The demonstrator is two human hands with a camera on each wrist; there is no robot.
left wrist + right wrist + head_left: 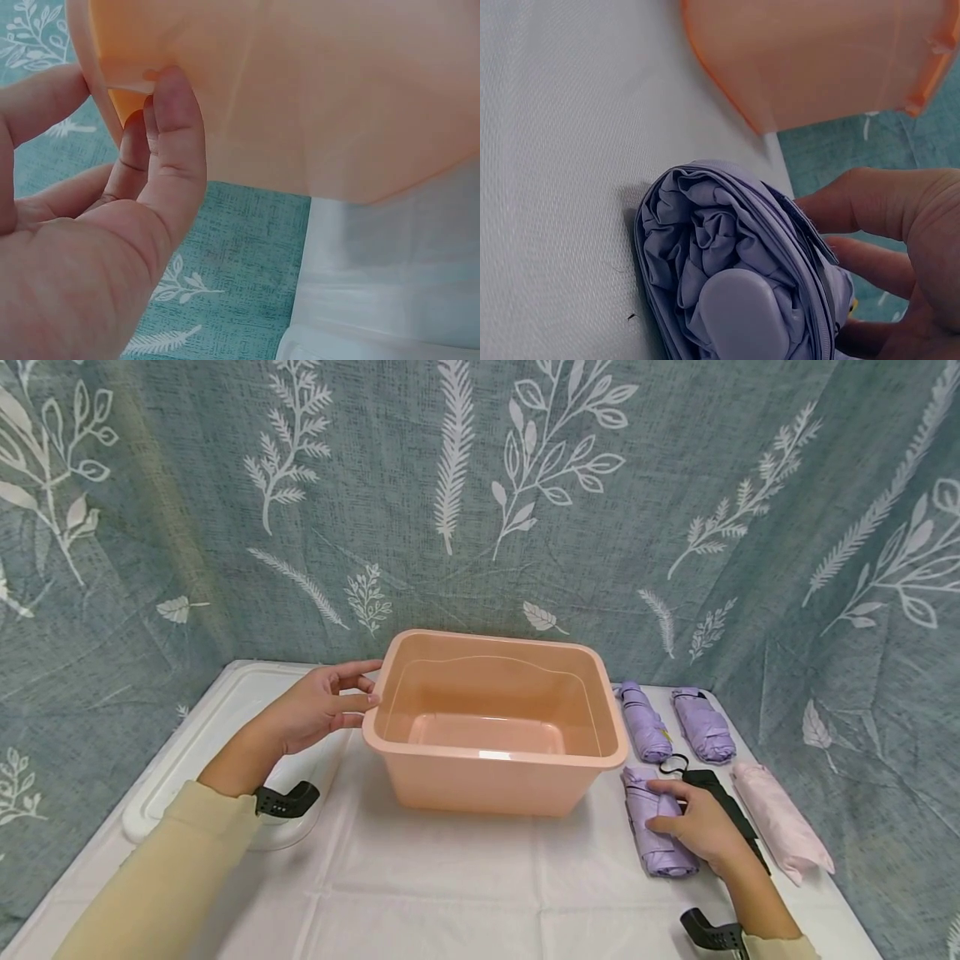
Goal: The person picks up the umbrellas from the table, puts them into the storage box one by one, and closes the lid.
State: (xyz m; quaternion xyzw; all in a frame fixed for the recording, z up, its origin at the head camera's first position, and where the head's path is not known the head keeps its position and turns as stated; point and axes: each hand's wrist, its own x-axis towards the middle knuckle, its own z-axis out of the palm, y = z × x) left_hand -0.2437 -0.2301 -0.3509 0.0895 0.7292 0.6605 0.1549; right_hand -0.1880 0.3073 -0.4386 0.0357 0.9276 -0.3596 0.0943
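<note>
My left hand (315, 708) pinches the near-side rim of the peach plastic tub (480, 789), thumb and fingers bent at its edge; the tub stands to that hand's right on the white-covered table (450, 893). My right hand (705, 827) is partly open, thumb and forefinger parted, fingertips touching the upper side of a rolled lilac umbrella (656, 852) just left of its palm, not wrapped round it. Ahead of this hand lie a second lilac umbrella (645, 722) and a third lilac umbrella (702, 727). A black umbrella (716, 787) lies partly hidden beneath it, a pale pink umbrella (780, 818) to its right. Below my left hand rests a white lid (187, 777).
</note>
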